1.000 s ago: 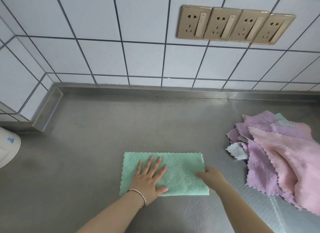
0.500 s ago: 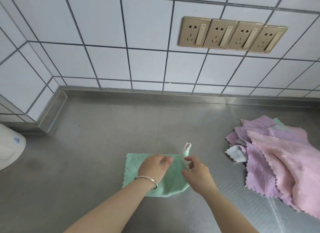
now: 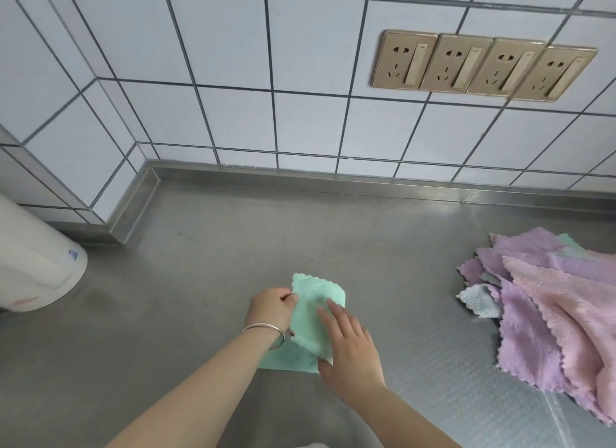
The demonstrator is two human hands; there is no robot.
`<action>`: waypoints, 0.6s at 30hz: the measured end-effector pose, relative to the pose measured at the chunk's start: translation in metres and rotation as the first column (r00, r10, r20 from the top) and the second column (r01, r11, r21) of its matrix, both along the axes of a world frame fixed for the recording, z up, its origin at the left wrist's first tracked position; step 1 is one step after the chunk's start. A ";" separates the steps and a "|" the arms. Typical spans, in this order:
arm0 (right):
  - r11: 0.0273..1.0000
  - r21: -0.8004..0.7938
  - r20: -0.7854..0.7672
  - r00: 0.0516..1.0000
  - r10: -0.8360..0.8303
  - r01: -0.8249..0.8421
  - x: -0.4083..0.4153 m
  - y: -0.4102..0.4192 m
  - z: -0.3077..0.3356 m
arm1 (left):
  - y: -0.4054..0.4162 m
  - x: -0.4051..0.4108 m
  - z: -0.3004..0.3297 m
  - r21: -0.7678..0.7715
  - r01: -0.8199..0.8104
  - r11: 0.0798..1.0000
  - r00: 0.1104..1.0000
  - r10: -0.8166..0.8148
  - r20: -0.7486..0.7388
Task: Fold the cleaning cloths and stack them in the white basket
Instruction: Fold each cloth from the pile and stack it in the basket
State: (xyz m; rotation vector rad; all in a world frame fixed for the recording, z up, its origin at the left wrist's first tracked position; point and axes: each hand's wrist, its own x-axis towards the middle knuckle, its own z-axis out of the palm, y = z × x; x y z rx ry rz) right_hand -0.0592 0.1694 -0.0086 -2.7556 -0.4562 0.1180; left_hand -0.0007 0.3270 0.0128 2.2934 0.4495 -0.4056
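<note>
Steel bench (image 3: 206,281) under white tiles: green cloth (image 3: 311,317) lying mid-bench, folded narrow, left hand (image 3: 271,309) pinching its left edge in a closed grip, right hand (image 3: 350,351) pressing flat, open, holding nothing; edges probably needing squaring before creasing.

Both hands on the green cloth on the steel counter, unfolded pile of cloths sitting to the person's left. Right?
Not quite. The head view shows the pile of cloths on the person's right, not left. The rest holds: left hand and right hand are both on the green cloth on the steel counter.
</note>
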 end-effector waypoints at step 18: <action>0.967 -0.204 0.076 0.982 0.173 -0.155 -0.009 0.002 -0.049 | 0.034 -0.022 -0.041 0.095 -0.204 0.974 0.977 0.209 -0.048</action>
